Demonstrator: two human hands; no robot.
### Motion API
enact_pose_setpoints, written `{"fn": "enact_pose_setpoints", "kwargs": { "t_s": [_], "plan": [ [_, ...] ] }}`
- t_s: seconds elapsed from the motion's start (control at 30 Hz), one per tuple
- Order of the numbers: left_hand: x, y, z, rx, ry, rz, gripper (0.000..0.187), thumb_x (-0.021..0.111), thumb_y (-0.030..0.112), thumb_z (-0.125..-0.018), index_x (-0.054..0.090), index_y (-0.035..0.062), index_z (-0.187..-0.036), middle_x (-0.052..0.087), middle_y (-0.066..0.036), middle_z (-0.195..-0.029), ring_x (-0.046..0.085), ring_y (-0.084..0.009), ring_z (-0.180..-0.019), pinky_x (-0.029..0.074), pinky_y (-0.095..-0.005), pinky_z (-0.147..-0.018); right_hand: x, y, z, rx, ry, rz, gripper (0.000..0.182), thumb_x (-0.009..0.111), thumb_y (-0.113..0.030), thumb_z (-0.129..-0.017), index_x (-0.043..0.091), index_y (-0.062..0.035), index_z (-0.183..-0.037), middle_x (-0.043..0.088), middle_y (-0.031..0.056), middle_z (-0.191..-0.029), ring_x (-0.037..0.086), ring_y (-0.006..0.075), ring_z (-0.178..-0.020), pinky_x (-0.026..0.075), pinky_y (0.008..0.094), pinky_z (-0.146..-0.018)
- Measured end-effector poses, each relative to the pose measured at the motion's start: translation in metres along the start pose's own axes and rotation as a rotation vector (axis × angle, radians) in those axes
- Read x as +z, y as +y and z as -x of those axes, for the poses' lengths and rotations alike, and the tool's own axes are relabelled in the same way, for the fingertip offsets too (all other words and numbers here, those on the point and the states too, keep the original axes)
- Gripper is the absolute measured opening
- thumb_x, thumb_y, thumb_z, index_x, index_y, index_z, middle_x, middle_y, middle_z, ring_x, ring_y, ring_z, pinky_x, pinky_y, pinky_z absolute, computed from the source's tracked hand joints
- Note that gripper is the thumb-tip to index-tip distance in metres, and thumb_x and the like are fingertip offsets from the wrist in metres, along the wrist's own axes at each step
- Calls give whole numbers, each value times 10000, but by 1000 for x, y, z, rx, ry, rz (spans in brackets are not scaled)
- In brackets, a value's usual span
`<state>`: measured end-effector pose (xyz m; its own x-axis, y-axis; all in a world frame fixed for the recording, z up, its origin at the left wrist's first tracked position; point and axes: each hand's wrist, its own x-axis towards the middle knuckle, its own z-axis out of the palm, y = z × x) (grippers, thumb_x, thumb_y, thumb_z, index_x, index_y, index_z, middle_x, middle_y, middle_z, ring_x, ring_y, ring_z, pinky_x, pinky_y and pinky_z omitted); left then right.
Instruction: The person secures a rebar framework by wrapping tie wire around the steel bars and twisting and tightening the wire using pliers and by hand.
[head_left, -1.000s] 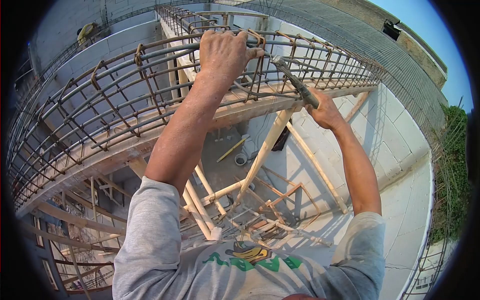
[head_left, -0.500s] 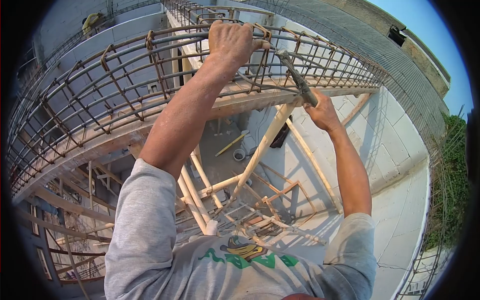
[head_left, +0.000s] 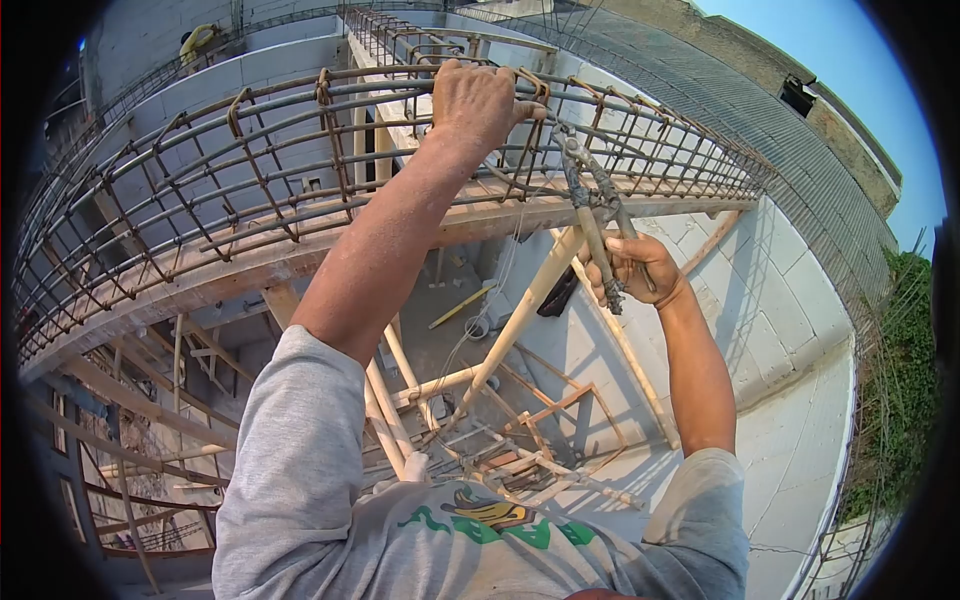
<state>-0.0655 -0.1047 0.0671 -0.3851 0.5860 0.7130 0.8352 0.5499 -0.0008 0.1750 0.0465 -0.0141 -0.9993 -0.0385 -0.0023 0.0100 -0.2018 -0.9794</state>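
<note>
right hand: wrapped round the handles of my pincers, fingers curled on one leg, the other leg back towards my palm.
pincers: head up by the side of the rebar cage, near my left thumb. half a second ago the legs looked like one bar, now they're splayed wide. so i'd guess nothing's getting squeezed hard right now, but what's between the jaws is too small to tell.
left hand: clenched over the top bars, same hold as a second ago, thumb out beside a bent stirrup. i'd call that bracing.
rebar cage: runs right across in front of me, over a timber board.
wooden pole: leaning up to the board's underside, more poles lower down.
floor below: bucket, with a yellow bar near it.
block wall: off to my right, in the sun.
far back: a person in yellow, well apart from me.
</note>
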Motion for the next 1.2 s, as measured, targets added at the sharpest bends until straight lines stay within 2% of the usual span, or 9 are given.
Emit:
{"fn": "enact_pose_setpoints", "kwargs": {
  "t_s": [0.1,0.23,0.33,0.47,0.57,0.7,0.87,1.0,1.2],
  "plan": [
    [23,-1,28,168,766,127,585,578,584,-868,630,28,-1044,663,-123,-927,626,-196,-909,429,-411,-904,-2,5,1,6,-30,-61,440,499,-299,-957,560,112,-1105,661,184,-817,687,267,-653,585,386,-590],
    [25,63,96,-267,342,1062,683,587,614,-868,568,0,-1166,592,-163,-1135,561,-273,-1115,460,-390,-928,-3,8,-1,-11,-93,-90,606,479,-472,-962,571,114,-1086,657,192,-816,685,283,-647,577,390,-567],
    [43,85,85,-473,-487,1690,683,567,588,-881,543,-3,-1221,585,-186,-1145,559,-296,-1143,464,-397,-960,3,3,6,43,-31,-88,734,471,-596,-921,585,115,-1062,655,186,-782,683,292,-649,568,394,-542],
    [47,132,72,-326,-351,2642,406,547,383,-896,563,28,-1093,595,-95,-874,619,-236,-913,502,-402,-910,-3,-12,16,153,31,90,843,538,-730,-797,621,80,-1015,664,186,-746,684,279,-681,569,387,-537],
    [70,145,62,-143,-326,2750,267,533,319,-898,550,61,-966,568,-66,-823,612,-218,-833,516,-385,-870,-5,-36,33,230,365,697,874,615,-765,-715,638,66,-987,673,165,-757,691,294,-736,578,374,-601],
    [62,159,58,-348,-84,2382,293,476,351,-944,540,82,-845,562,-15,-748,614,-145,-727,461,-288,-660,65,-20,27,113,927,1679,826,795,-452,-720,463,80,-1258,605,218,-1066,601,355,-1057,504,424,-883],
    [67,158,59,-352,-59,2230,429,414,454,-982,554,81,-823,586,-16,-736,627,-122,-706,416,-265,-618,45,4,14,-119,1034,1603,516,675,-72,-766,459,42,-1221,572,244,-1082,587,430,-990,497,478,-840],
    [76,173,43,-442,28,2205,449,481,442,-991,552,48,-788,594,-35,-668,572,-115,-641,469,-276,-633,0,-16,16,-311,911,1692,332,600,34,-729,534,32,-1054,590,236,-950,580,444,-907,470,481,-779],
    [87,174,40,-423,66,2048,436,546,488,-952,549,55,-902,619,-38,-729,588,-110,-713,485,-284,-697,-20,-25,10,-225,776,1634,439,601,33,-659,548,31,-1095,602,245,-980,581,442,-937,478,461,-815]
  ]
}}
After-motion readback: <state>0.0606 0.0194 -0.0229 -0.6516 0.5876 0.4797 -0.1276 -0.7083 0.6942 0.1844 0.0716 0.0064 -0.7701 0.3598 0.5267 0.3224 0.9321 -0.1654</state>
